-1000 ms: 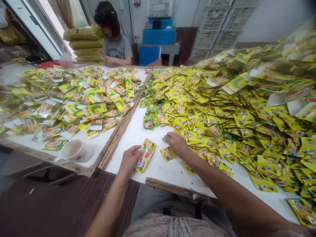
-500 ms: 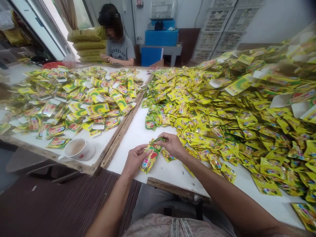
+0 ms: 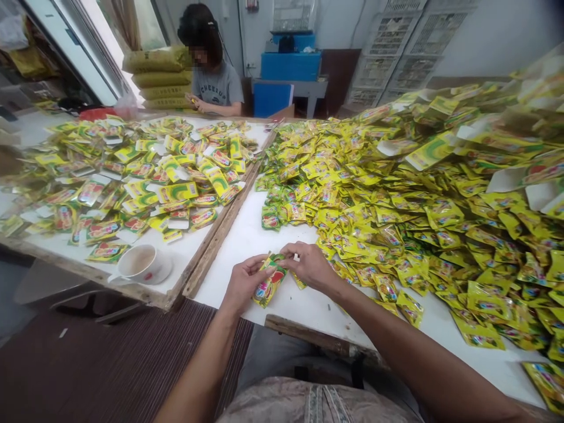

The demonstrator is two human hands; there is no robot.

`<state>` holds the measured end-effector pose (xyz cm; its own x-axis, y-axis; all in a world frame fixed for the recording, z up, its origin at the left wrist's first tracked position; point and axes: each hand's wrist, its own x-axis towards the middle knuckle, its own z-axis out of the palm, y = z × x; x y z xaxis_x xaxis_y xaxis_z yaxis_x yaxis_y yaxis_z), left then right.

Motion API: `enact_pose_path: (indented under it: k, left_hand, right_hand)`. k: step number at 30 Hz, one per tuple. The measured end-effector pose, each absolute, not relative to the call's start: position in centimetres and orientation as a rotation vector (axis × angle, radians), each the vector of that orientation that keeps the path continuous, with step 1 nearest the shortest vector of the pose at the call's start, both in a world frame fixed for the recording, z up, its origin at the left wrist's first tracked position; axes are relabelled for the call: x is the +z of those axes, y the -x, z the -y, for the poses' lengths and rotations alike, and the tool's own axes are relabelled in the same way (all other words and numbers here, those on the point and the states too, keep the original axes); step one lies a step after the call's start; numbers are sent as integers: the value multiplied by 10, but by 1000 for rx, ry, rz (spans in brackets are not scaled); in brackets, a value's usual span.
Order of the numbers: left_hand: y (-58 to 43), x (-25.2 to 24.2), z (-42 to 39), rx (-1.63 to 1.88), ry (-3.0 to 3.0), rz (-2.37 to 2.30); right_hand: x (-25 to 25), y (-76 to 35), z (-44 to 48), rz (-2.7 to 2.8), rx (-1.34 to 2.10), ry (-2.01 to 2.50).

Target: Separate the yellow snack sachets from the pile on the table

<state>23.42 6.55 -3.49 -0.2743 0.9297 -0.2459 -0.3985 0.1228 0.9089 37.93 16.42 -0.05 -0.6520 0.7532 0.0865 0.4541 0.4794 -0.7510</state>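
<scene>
My left hand point(image 3: 247, 282) is closed around a small yellow-green carton point(image 3: 269, 288) with a watermelon picture, its thumb lying across the front. Close beside it, my right hand point(image 3: 308, 264) is pinched at the carton's upper end. A bit of a green sachet point(image 3: 277, 258) shows there by the right fingertips; most of it is hidden. Under and beyond the right hand, a yellow sachet point(image 3: 299, 281) lies partly covered on the white tabletop point(image 3: 247, 235). A large heap of yellow and green sachets point(image 3: 374, 235) spreads to the right of both hands.
Left of a wooden divider strip point(image 3: 227, 226), many filled-looking cartons point(image 3: 176, 192) lie piled. A cup with a light brown drink point(image 3: 140, 263) stands near that table's front edge. Flat open-ended cartons point(image 3: 429, 151) rest on the right heap. Across the table sits another person point(image 3: 215, 88).
My right fingers have moved closer to the carton's upper end, and less of the green sachet shows. My left hand keeps its hold. The view has shifted slightly.
</scene>
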Motion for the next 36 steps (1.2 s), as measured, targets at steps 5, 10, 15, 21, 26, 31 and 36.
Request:
enact_pose_path:
  k: [5,10,15,21,26,31,36]
  left_hand:
    - [-231,-33,-65,1376,-647,-1218]
    - [-229,-33,-66,1330,-642,-1215]
    - [-229,-29,-64,1314,-562,-1174]
    - [-216,-26,-65,1084,-817,-1299]
    - [-154,14,-99,1661,-809,-1694]
    - [-137,32,-124,1737,-1029,-2448]
    - [-211,-20,-111,590,-1422,-2394]
  right_hand:
    - [2,-379,-162,2389,926,1014]
    - [3,-379,-150,2452,1302,781]
    - [-18,-375,-142,2173,1594,872]
    - [-19,-372,-153,1969,1452,994]
    - [-7,-407,-174,2123,836,1088]
    - [-21,-436,-170,2602,554,1189]
    - [-33,-424,-162,2855,466,1152]
